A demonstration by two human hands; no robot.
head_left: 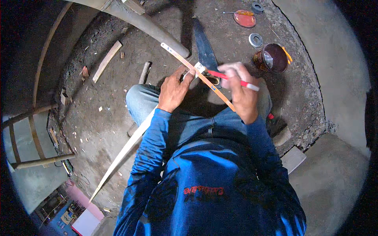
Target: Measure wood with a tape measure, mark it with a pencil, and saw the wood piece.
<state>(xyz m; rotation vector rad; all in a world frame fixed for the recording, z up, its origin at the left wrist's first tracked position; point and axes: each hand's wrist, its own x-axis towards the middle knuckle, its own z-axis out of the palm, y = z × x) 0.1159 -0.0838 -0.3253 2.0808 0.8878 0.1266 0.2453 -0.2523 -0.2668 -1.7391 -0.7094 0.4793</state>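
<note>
My left hand (173,91) presses a flat orange strip (215,90), with a pale end and small printed marks, against the end of a long pale wooden strip (125,152). The wooden strip slants down past my left forearm, and its middle is hidden by my hand and sleeve. My closed right hand (241,88), slightly blurred, grips a red pen-shaped tool (249,84) with a white butt. Its red tip end points left, close to where the strips cross. Just beyond my hands, a handsaw (204,45) lies on the ground, its handle partly hidden.
A dark round container (275,58) stands at the right, near a tape roll (255,40). Beyond are a reddish disc (245,19) with a screwdriver (239,13). A wood piece (107,61) and a short stick (145,72) lie left. A thick pole (157,31) extends overhead-left.
</note>
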